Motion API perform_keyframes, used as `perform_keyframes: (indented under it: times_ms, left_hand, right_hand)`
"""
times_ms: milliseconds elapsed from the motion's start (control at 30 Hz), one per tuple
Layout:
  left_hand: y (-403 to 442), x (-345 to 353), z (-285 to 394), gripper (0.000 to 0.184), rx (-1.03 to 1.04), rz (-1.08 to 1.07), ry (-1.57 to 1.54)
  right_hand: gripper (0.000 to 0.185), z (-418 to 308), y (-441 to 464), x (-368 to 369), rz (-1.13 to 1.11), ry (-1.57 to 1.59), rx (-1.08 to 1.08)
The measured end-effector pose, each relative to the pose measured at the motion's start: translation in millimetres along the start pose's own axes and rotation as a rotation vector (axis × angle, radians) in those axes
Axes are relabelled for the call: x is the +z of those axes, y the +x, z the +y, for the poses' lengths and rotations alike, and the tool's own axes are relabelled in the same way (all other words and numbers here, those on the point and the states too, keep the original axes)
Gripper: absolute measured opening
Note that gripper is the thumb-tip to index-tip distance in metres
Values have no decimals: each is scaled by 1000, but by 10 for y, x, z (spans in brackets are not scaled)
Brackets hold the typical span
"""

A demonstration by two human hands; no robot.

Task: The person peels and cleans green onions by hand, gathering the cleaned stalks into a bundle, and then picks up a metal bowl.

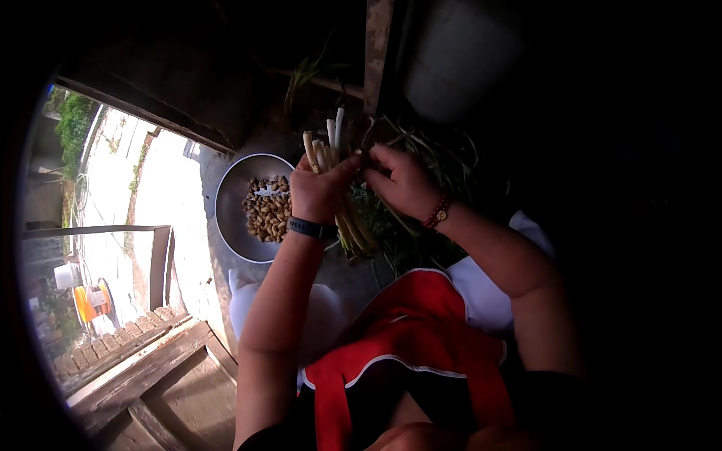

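Observation:
A bunch of long stalks with pale, white upper ends is held in my left hand, whose fingers are wrapped round it. Close on its right, my right hand has its thumb and fingers pinched together near the tips of my left hand; what they hold is too small and dark to make out. Green leafy stems lie below and behind my right hand. Left of my left hand is a round metal bowl with several small brown pieces in it, partly hidden by that hand.
A wooden post stands beyond my hands, with a large pale container to its right. At the left, a wooden door frame borders a bright outdoor area with an orange reel. A red apron covers my lap.

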State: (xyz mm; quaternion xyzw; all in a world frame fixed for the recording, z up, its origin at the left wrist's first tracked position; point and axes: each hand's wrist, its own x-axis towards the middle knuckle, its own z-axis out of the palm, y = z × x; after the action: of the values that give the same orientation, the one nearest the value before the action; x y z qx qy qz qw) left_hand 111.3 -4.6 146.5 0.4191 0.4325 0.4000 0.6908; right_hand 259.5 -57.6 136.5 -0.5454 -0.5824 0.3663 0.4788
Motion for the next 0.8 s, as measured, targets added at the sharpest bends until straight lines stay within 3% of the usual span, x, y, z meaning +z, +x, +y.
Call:
perform_keyframes:
  times_ms: [467, 567, 667, 800]
  left_hand:
    - [73, -57, -62, 12, -10, 47, 74]
    - [69, -45, -56, 10, 1, 58, 45]
    - [78, -47, -40, 10, 14, 50, 68]
    - [95, -45, -61, 12, -3, 47, 6]
  right_hand:
    - [10, -50, 3, -1, -34, -290, -3]
    - [6, 33, 26, 1, -85, -95, 81]
    - [5, 106, 65, -10, -195, 291, 217]
    - [8, 78, 95, -30, -172, 379, 342]
